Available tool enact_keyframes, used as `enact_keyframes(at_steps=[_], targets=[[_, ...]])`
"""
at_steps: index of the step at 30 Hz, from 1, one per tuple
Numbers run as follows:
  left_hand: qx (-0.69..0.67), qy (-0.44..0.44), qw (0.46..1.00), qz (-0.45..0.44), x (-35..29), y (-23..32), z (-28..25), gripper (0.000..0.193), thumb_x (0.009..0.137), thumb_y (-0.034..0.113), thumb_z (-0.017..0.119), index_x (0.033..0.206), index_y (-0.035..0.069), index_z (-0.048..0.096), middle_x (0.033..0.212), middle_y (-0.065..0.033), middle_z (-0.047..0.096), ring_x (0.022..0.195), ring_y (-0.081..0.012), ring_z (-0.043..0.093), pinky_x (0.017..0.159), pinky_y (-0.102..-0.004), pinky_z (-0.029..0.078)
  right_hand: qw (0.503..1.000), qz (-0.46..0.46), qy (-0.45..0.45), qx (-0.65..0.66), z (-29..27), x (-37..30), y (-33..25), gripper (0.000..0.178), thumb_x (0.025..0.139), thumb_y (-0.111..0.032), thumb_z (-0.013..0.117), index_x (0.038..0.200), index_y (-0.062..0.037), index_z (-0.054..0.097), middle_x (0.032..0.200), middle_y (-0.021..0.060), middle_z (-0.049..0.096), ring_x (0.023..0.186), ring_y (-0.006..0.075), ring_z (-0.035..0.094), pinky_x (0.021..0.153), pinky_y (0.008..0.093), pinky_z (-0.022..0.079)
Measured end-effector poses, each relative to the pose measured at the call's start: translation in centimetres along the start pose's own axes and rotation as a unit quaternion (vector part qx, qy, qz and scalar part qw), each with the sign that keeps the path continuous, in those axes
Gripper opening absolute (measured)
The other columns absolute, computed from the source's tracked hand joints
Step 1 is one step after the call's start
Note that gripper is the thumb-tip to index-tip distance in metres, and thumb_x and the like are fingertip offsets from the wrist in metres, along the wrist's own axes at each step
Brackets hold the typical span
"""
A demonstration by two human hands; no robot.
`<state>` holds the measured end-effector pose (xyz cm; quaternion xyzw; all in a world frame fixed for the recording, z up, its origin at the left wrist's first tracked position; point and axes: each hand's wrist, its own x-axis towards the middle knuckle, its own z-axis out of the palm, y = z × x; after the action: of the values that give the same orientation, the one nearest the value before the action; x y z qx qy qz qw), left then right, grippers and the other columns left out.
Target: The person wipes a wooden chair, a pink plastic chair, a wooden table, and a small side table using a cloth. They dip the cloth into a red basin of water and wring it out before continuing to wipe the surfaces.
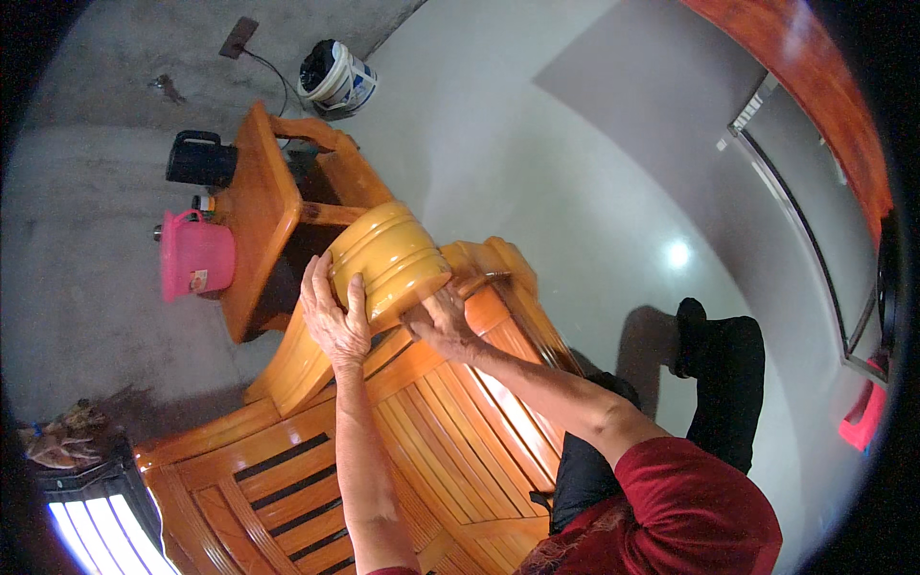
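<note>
- The left hand (335,321) was clamped on the left side of a rounded, grooved wooden armrest end (391,257), fingers spread upward over its curved face.
- The right hand (441,324) pressed against the lower right edge of the same armrest end, fingers curled under it; how firmly it gripped could not be told.
- The armrest end, honey-yellow and glossy, sat between the two hands at the far end of a slatted wooden bench (383,450).
- The bench ran from the near left toward the centre, its orange-brown slats lying directly beneath both forearms.
- A small wooden side table (264,206) stood just beyond the armrest end, to the far left.
- A pink plastic container (196,254) rested on the floor just left of the side table.
- A black vessel (201,158) stood farther off, beyond the pink container.
- A white bucket (340,77) lined with a dark bag stood at the far side, well apart from the table.
- The person's dark trouser leg (724,383) extended over the pale glossy floor (537,144) on the right.
- A red sleeve (690,498) covered the right upper arm at the near right.
</note>
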<state>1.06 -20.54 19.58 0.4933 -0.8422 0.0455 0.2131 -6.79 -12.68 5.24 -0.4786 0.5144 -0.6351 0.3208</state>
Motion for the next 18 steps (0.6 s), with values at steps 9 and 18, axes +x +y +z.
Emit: enact_keyframes(at_steps=[9, 18], targets=[[-0.018, 0.006, 1.0, 0.004, -0.2, 0.0, -0.3, 0.047, 0.087, 0.038, 0.055, 0.123, 0.009, 0.052, 0.126, -0.018, 0.05, 0.116, -0.0353, 0.047, 0.098, -0.0439, 0.037, 0.994, 0.069, -0.006, -0.08, -9.5, -5.9, 2.7, 0.028, 0.076, -0.005, 0.064, 0.101, -0.0068, 0.053, 0.091, 0.0123, 0.057, 0.085, 0.0254, 0.056, 0.073, 0.0374, 0.046], [-0.016, 0.021, 1.0, 0.002, -0.2, -0.1, 0.4, 0.045, 0.086, 0.036, 0.058, 0.121, 0.008, 0.054, 0.124, -0.017, 0.051, 0.115, -0.0337, 0.048, 0.098, -0.0423, 0.038, 0.862, 0.41, 0.036, 0.296, -9.3, -4.1, 7.8, 0.046, 0.09, -0.022, 0.058, 0.13, -0.0061, 0.04, 0.111, 0.008, 0.056, 0.092, 0.016, 0.057, 0.075, 0.0312, 0.051]])
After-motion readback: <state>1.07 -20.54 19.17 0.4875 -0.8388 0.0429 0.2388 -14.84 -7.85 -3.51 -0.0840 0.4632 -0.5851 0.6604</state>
